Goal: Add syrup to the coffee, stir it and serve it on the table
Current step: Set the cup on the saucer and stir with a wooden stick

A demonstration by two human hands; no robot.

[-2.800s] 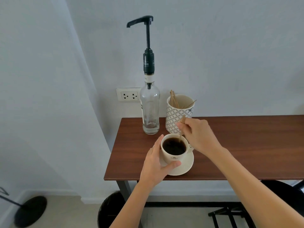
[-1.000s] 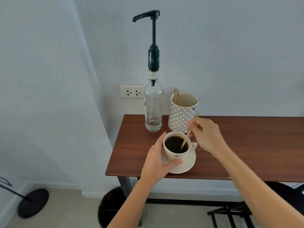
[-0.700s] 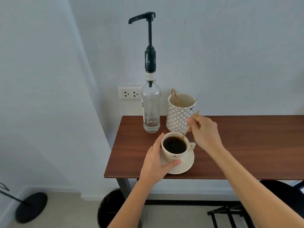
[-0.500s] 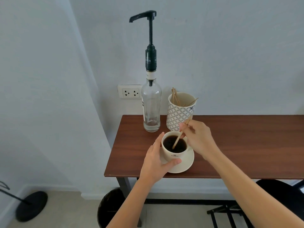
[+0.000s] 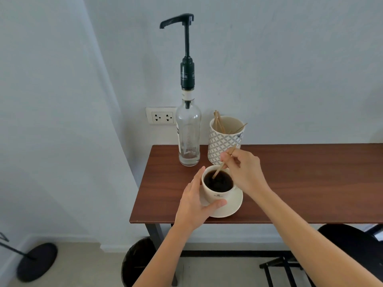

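A cream ceramic cup of dark coffee (image 5: 217, 186) is set on a cream round saucer (image 5: 232, 206), which lies near the front edge and the left end of the brown wooden counter (image 5: 310, 183). The cup is held at its left side by the left hand (image 5: 194, 206), with the thumb pressed on the front wall and the fingers curved around the back. A thin wooden stir stick (image 5: 219, 169) is pinched by the closed fingers of the right hand (image 5: 244, 172), and its lower end is dipped in the coffee. Behind the cup, by the wall, a clear glass syrup bottle with a black pump (image 5: 189, 133) and a white patterned holder with wooden sticks (image 5: 224, 141) are placed side by side. The whole right part of the counter is left free. Under the left end a black bin (image 5: 137, 264) is seen.
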